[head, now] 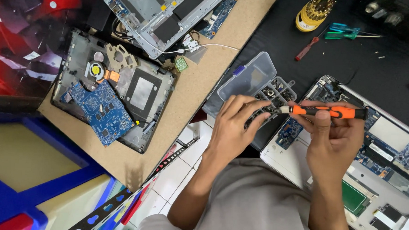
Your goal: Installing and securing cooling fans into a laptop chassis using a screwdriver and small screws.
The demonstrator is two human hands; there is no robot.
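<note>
Organiser box [254,78]: we note its lid open, small screws in its compartments.
Right hand [332,139]: grip clamped on orange screwdriver [326,111].
Left hand [234,125]: fingertips pinch its tip.

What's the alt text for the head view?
The right hand holds an orange screwdriver level while the left hand fingers its tip over a clear parts box, beside an opened laptop.

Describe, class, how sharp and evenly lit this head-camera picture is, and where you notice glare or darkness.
Head view: both hands, left hand and right hand, and the orange screwdriver are sharp; light is soft and even; the top right corner over the black mat goes dark and blurry; faint glare on the clear lid.
</note>
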